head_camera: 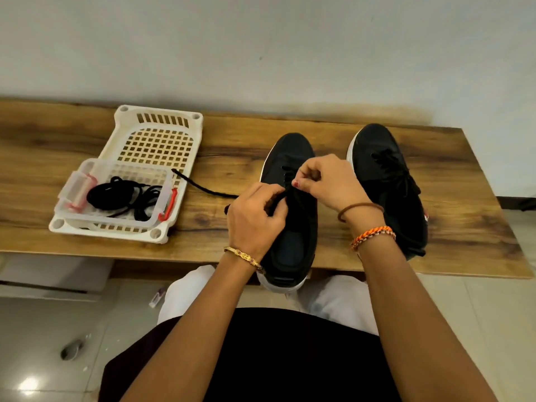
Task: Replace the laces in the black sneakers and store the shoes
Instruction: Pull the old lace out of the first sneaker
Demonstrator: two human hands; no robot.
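Two black sneakers with white soles stand on the wooden table, toes pointing away from me. The left sneaker (293,242) sits under both hands, its heel hanging over the front edge. My left hand (252,216) pinches a black lace (203,188) at the eyelets; the lace's loose end trails left across the table. My right hand (324,181) pinches the lace on the shoe's other side. The right sneaker (388,181) stands laced beside them, untouched.
A white plastic basket (162,123) lies at the left of the table (464,227). Inside it sits a clear box (162,210) with red clips, holding a bundle of black laces (121,195). A wall runs directly behind the table. Tiled floor lies below.
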